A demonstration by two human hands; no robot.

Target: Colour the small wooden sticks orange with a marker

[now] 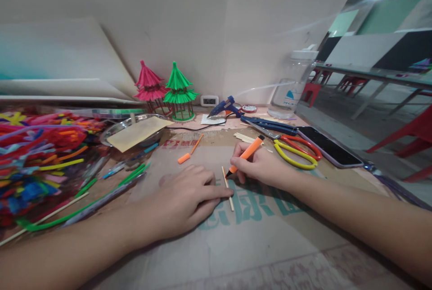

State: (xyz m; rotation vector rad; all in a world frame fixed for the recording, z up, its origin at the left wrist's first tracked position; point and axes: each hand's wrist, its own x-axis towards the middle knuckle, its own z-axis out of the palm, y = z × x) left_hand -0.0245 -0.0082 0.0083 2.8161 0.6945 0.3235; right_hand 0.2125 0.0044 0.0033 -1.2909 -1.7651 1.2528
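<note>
In my right hand [249, 159] is an orange marker [248, 154], its dark tip slanting down onto a thin pale wooden stick [231, 203]. My left hand [192, 191] lies low on the board, palm down, with its index finger stretched out and the fingertip pressing on the stick. The stick lies on a plastic-covered cardboard sheet [236, 254] printed with green characters. Beyond my left hand rest an orange marker cap [184, 158] and a thin orange stick [197, 143]. Several pale sticks [245, 138] lie just beyond my right hand.
At left are piled colourful pipe cleaners [40, 155] and a metal bowl [111, 130] with a yellowish card [137, 134]. A pink tower [150, 83], green tower [178, 89] and glue gun [224, 106] stand behind. Scissors [300, 148], a phone [329, 146] and a bottle [286, 89] are right.
</note>
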